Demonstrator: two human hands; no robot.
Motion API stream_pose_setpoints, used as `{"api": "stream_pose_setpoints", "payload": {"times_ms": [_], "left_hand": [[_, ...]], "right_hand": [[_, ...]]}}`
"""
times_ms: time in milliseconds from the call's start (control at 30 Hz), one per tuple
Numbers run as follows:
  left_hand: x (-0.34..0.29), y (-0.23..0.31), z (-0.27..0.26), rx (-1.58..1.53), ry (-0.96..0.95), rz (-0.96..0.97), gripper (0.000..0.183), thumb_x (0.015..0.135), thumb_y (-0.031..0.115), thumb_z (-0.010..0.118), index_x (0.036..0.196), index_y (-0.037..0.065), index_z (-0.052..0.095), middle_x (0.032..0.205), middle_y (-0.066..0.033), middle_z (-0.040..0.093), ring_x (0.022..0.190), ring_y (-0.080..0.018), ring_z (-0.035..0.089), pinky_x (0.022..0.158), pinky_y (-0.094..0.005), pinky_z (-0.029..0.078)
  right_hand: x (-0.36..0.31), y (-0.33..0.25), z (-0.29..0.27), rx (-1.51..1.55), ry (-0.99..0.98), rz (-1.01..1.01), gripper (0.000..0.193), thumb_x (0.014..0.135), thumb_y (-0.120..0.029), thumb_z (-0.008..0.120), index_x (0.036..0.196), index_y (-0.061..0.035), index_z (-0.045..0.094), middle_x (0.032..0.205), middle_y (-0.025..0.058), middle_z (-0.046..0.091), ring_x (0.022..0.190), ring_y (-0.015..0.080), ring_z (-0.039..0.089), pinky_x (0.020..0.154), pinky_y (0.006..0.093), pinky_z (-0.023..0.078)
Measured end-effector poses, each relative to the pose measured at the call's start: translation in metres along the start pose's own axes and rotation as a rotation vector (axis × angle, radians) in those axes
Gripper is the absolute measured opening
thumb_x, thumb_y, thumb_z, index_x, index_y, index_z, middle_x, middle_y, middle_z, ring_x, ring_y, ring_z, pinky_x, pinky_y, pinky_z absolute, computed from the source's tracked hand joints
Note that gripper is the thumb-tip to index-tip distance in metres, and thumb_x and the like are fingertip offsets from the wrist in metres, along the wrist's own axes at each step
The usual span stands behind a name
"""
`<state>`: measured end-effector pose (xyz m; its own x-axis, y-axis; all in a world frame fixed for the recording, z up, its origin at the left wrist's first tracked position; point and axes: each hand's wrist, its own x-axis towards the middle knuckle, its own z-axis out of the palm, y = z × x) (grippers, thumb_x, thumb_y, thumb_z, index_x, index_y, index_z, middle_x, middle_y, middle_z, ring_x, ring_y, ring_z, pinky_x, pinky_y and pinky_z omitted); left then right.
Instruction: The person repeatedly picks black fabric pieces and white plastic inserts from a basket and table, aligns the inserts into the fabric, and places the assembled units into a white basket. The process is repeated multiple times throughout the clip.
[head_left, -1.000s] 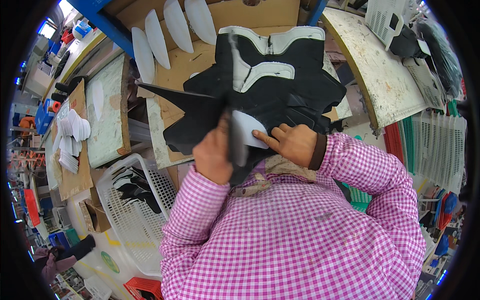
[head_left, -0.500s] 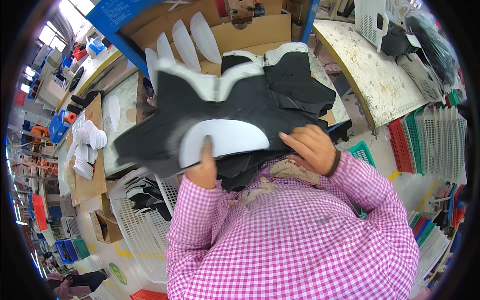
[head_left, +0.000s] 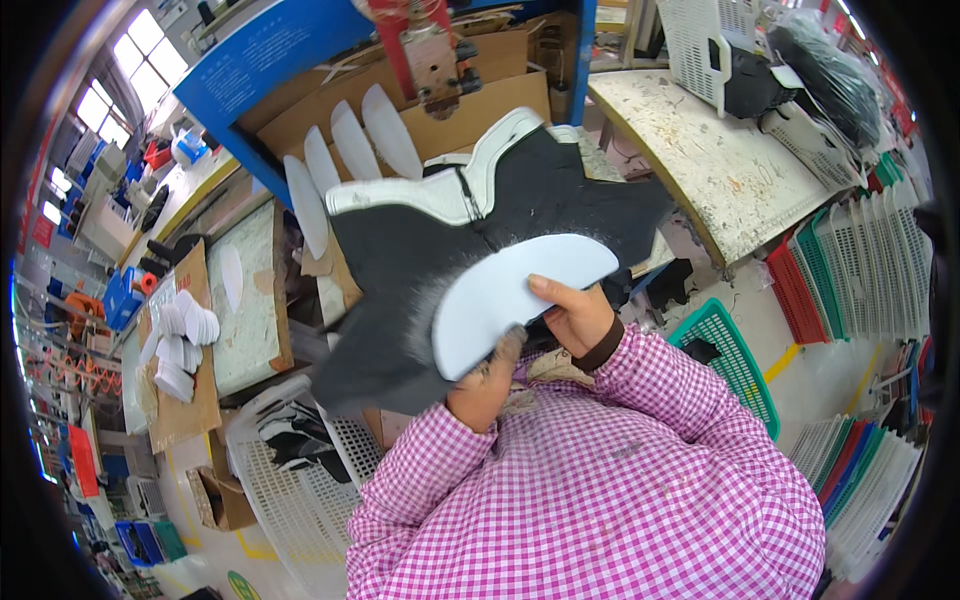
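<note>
A large black shoe upper piece (head_left: 400, 270) with a white padded edge is held up in front of me. A pale curved foam pad (head_left: 505, 295) lies against it. My left hand (head_left: 485, 385) grips the lower end of the pad and the black piece from below. My right hand (head_left: 570, 315) presses its thumb on the pad's lower edge. Both sleeves are pink checked.
White oval foam pads (head_left: 345, 140) stand against cardboard behind. A white plastic basket (head_left: 290, 490) with black pieces sits lower left, a green basket (head_left: 735, 360) at right. A stained white worktable (head_left: 720, 170) is upper right. Stacked coloured baskets (head_left: 870, 280) line the right edge.
The black piece with the pale pad has been raised and tilted, its pad end swinging up to the right. My hands stayed on it, the right thumb now on the pad.
</note>
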<state>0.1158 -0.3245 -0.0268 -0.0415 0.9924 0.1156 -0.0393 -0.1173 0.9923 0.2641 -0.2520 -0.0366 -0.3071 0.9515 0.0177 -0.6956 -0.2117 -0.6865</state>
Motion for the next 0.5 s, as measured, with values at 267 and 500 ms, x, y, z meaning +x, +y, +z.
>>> {"api": "stream_pose_setpoints", "payload": {"times_ms": [267,500], "left_hand": [[-0.002,-0.026,-0.048,0.399,-0.258,-0.200,0.037,0.075,0.002,0.067,0.111,0.002,0.060,0.104,-0.0067,0.062,0.092,-0.0152,0.057,0.082,-0.0277,0.047],[-0.007,-0.063,-0.033,-0.094,0.251,0.182,0.038,0.078,0.008,0.068,0.113,-0.001,0.055,0.120,-0.0111,0.055,0.111,-0.0228,0.051,0.097,-0.0336,0.039]], "right_hand": [[0.002,-0.027,-0.007,-0.035,0.258,-0.142,0.033,0.079,0.001,0.066,0.109,-0.0041,0.054,0.104,0.0090,0.061,0.097,0.0220,0.060,0.084,0.0351,0.049],[0.010,-0.007,0.014,-0.205,0.261,-0.190,0.028,0.078,-0.003,0.069,0.104,-0.0015,0.058,0.097,0.0079,0.063,0.088,0.0194,0.061,0.079,0.0305,0.049]]}}
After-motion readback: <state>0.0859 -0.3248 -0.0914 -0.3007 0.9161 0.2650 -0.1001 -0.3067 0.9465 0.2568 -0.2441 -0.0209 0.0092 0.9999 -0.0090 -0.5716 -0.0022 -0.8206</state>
